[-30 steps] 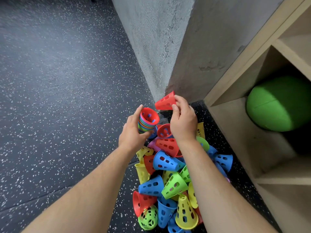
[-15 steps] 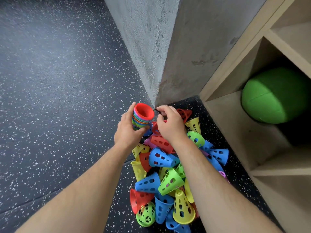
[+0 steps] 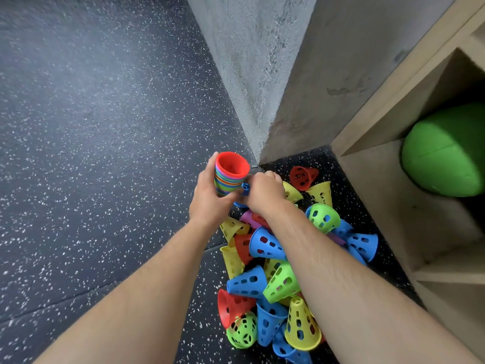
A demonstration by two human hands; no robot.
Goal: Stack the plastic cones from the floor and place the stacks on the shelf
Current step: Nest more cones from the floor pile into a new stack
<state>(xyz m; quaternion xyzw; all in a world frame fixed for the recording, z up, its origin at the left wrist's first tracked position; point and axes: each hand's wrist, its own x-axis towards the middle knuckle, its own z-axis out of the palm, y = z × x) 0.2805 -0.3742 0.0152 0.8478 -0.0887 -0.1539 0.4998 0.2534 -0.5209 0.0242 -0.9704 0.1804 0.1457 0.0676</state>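
Observation:
My left hand [image 3: 210,203] grips a stack of nested plastic cones [image 3: 231,172], wide ends up, with a red cone on top. It is held just above the far end of the cone pile [image 3: 267,245], a heap of several loose red, yellow, blue, green and purple perforated cones on the dark floor. Right beside the stack, my right hand [image 3: 265,193] has its fingers curled down onto a blue cone [image 3: 245,189], which is mostly hidden beneath the hand. The wooden shelf [image 3: 380,185] stands to the right of the pile.
A large green ball [image 3: 446,153] fills the shelf compartment at the right. A grey concrete pillar [image 3: 262,61] meets the floor just beyond the hands. Speckled dark rubber floor [image 3: 91,153] stretches out to the left.
The red cone that my right hand held went onto the top of the stack. My right hand then dropped to the pile and closed on a blue cone beside the stack.

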